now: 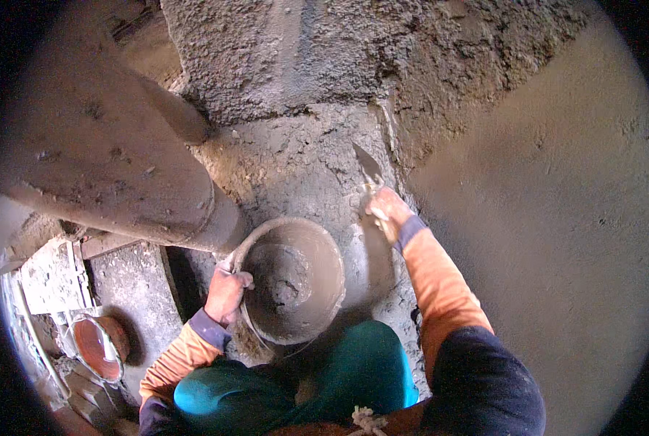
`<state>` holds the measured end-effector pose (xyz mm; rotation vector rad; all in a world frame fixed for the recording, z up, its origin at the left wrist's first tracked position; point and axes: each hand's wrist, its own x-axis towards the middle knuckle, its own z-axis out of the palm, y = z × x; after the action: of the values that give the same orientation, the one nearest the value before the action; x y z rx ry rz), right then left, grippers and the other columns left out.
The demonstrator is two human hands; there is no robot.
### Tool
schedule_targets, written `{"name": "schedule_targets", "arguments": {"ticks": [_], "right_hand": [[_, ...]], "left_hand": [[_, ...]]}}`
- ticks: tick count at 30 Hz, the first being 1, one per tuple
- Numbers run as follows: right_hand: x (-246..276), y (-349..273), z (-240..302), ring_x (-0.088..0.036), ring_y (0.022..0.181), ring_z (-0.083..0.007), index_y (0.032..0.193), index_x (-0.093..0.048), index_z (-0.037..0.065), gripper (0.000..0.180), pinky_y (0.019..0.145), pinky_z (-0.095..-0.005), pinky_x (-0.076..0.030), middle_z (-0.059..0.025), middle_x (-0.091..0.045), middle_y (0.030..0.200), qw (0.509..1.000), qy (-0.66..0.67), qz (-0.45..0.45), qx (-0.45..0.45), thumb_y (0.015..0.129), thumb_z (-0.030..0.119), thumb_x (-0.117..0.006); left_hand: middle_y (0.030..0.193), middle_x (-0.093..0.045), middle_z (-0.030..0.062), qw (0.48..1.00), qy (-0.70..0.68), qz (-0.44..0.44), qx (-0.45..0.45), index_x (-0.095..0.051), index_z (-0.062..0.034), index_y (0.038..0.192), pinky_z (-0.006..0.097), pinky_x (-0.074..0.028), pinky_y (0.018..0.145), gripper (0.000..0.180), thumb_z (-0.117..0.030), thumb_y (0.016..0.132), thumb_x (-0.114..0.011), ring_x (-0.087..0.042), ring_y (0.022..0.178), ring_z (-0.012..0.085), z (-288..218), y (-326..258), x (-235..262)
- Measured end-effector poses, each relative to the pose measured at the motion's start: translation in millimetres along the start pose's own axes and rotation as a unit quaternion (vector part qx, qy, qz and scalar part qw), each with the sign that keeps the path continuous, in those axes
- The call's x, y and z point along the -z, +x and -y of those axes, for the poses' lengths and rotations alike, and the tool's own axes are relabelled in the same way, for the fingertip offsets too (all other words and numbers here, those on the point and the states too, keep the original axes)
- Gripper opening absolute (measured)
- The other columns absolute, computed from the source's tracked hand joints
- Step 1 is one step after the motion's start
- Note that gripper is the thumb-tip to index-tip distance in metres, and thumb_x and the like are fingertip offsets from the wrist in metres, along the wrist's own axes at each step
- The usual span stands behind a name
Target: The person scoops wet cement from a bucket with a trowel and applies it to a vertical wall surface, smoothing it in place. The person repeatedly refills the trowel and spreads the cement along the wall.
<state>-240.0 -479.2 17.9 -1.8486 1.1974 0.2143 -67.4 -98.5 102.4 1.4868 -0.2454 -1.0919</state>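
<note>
My left hand (227, 292) is closed on the left rim of a round, mortar-caked bucket (328, 254). Inside, a little wet grey mortar (286, 287) lies on the bottom, and a thin wire handle hangs along the near side. My right hand (388, 208) grips a pointed trowel (369, 161) by its handle. The blade points up and away, over the rough grey mortar surface (295, 149) beside a raised edge. Whether the blade touches that surface I cannot tell.
Smooth grey plaster (542, 218) spreads along the right. Coarse, rough mortar (281, 58) covers the far part. A thick dusty pipe-like form (121, 160) juts in from the left, close to the bucket. An orange-brown bucket (99, 347) stands lower left, by a grey board (137, 294).
</note>
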Motion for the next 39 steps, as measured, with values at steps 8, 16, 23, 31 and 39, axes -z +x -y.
{"name": "schedule_targets", "arguments": {"ticks": [8, 16, 23, 31, 39], "right_hand": [[42.5, 99.5, -54.5, -0.065, 0.082, -0.0404, 0.079, -0.069, 0.000, 0.029, 0.072, -0.0461, -0.053, -0.0246, -0.067, 0.083, 0.901, -0.298, -0.247, 0.194, 0.077, 0.029, -0.064], [-29.8, 99.3, -57.7, -0.069, 0.078, -0.0353, 0.075, -0.071, 0.007, 0.019, 0.069, -0.0457, -0.055, -0.0174, -0.069, 0.079, 0.860, -0.404, -0.076, 0.302, 0.073, 0.025, -0.064], [29.4, 78.1, -43.3, -0.063, 0.059, -0.0289, 0.071, -0.069, 0.006, 0.017, 0.052, -0.0400, -0.049, -0.0159, -0.066, 0.073, 0.967, -0.246, -0.002, 0.066, 0.072, 0.021, -0.063], [4.6, -47.4, -1.3, -0.064, 0.095, -0.0395, 0.095, -0.068, 0.001, 0.034, 0.080, -0.0478, -0.051, -0.0258, -0.066, 0.096, 0.987, -0.078, -0.066, 0.124, 0.087, 0.032, -0.057], [98.6, -2.4, 114.9, -0.062, 0.090, -0.0463, 0.093, -0.062, -0.001, 0.038, 0.075, -0.0512, -0.050, -0.0268, -0.065, 0.087, 0.892, 0.064, -0.380, 0.236, 0.093, 0.035, -0.049]], "left_hand": [[0.105, -0.063, -0.0010, 1.000, -0.007, 0.004, 0.020, -0.055, -0.0043, 0.135, 0.022, -0.043, 0.066, 0.067, 0.009, 0.070, -0.047, -0.053, 0.076, 0.0085, 0.8, -1.2, -8.1], [0.105, -0.062, -0.0026, 0.997, 0.059, -0.006, -0.038, -0.055, -0.0032, 0.135, 0.021, -0.043, 0.065, 0.067, 0.010, 0.070, -0.048, -0.052, 0.075, 0.0068, 15.7, 9.7, 7.1], [0.100, -0.062, -0.0024, 0.999, 0.030, 0.039, -0.002, -0.053, -0.0017, 0.136, 0.023, -0.044, 0.066, 0.066, 0.009, 0.071, -0.048, -0.053, 0.076, 0.0077, -10.1, -0.7, -29.0], [0.111, -0.063, -0.0009, 1.000, 0.006, 0.005, -0.030, -0.054, -0.0019, 0.135, 0.023, -0.045, 0.071, 0.067, 0.008, 0.070, -0.047, -0.054, 0.080, 0.0083, 0.7, 7.1, -9.1], [0.116, -0.064, 0.0008, 0.999, 0.035, 0.001, -0.008, -0.055, -0.0021, 0.134, 0.024, -0.046, 0.077, 0.065, 0.010, 0.070, -0.049, -0.059, 0.091, 0.0121, -1.8, -0.1, -13.2]]}}
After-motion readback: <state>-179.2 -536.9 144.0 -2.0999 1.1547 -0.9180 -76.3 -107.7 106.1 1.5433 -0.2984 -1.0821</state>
